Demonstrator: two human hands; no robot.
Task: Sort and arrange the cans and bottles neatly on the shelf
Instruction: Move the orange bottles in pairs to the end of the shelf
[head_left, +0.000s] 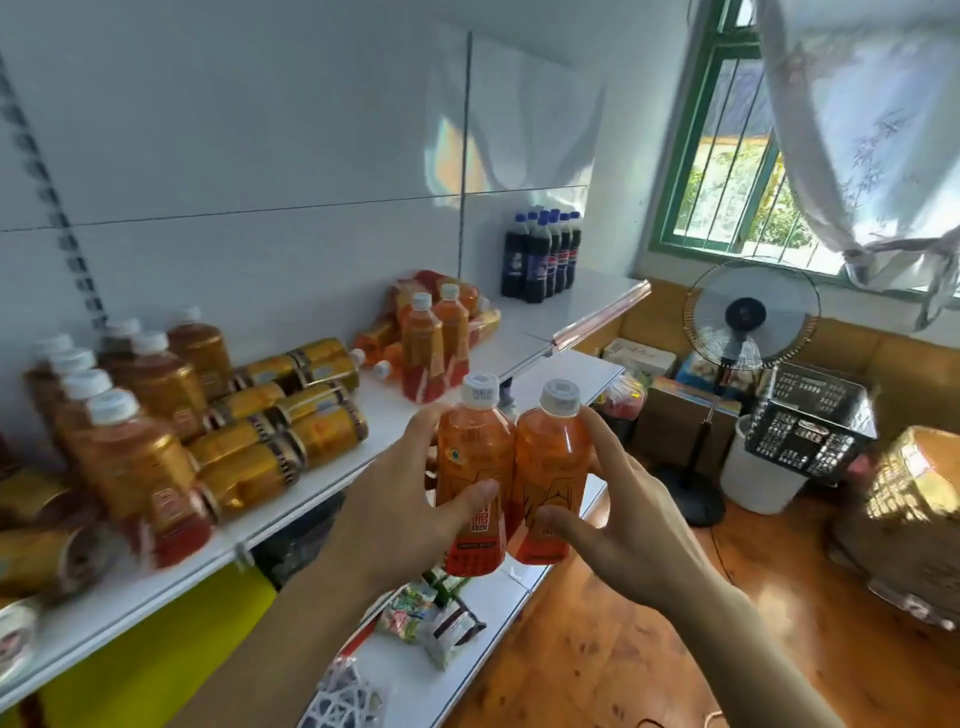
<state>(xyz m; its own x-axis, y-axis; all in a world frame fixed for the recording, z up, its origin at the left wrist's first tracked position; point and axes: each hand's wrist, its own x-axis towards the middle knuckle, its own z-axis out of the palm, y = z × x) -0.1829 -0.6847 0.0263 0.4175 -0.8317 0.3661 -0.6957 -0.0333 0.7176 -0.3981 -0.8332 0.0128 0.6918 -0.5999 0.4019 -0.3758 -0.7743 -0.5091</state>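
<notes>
Two bottles in hand: an orange bottle on the left (470, 483) and an orange bottle on the right (550, 475), both upright, touching side by side, held in the air in front of the shelf (322, 499) edge.
Left hand (410, 499): grip wrapped around the left bottle, thumb across its label, fingers behind it.
Right hand (618, 514): grip around the right bottle, thumb low on its front, fingers spread along its right side.
Caps: both white, pointing up.
Shelf, left part: a row of amber bottles with white caps (130, 415) standing upright, blurred at the near end.
Shelf, middle: gold cans (291, 410) lying on their sides in a loose pile, just beside the amber bottles.
Shelf, further back: two more orange bottles standing (434, 348), with other orange bottles lying (374, 343) behind and beside them.
Shelf, far end: a cluster of dark cola bottles with blue caps (540, 257), upright, well apart from the rest.
Lower shelf (467, 654): snack packets (426, 618) below the hands.
Floor: a standing fan (748, 322), a black crate (810, 421) on a white bucket (758, 473), near the window.
</notes>
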